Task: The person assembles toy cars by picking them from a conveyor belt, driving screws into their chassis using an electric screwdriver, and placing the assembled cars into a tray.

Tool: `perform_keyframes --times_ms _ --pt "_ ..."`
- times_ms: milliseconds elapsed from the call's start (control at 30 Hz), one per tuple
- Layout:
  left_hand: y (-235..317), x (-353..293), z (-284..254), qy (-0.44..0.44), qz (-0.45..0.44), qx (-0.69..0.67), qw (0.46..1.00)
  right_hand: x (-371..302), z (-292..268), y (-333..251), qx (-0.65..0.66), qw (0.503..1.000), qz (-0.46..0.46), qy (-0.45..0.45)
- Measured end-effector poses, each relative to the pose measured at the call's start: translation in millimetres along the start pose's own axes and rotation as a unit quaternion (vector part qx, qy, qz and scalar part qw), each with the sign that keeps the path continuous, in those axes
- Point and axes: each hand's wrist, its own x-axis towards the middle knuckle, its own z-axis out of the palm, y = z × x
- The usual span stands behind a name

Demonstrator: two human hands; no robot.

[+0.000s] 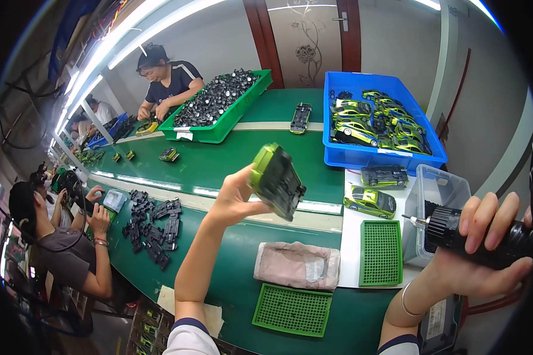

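Observation:
A green and black toy car (278, 180) is gripped in my left hand (238, 200), raised above the bench and tilted so its black underside shows. My right hand (485, 248) wraps round a black electric screwdriver (456, 229), its bit pointing left. Below that bit stands a clear plastic tub (435, 189) with small dark pieces inside. Two more toy cars lie on the white sheet between my hands: one upside down (385, 176), the other a green car (370, 202) on its wheels.
Green perforated trays (381, 253) (293, 310) and a pinkish cloth pad (297, 264) lie nearby. Black chassis parts (154, 225) are heaped at left. Beyond are a blue bin (385, 155) of toy cars and a green crate (219, 133) of black parts. Co-workers (169, 80) sit along the bench.

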Motion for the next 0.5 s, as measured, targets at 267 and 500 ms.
perform_keyframes --times_ms 267,500 --pt "-12.1 2.8 1.2 0.026 0.065 -0.256 0.964 -0.6 -4.1 1.2 -0.006 1.0 0.015 -0.022" --pt "-16.8 -6.6 -12.3 0.068 -0.035 -0.215 0.974 -7.2 -4.0 4.6 0.075 0.996 0.037 0.013"
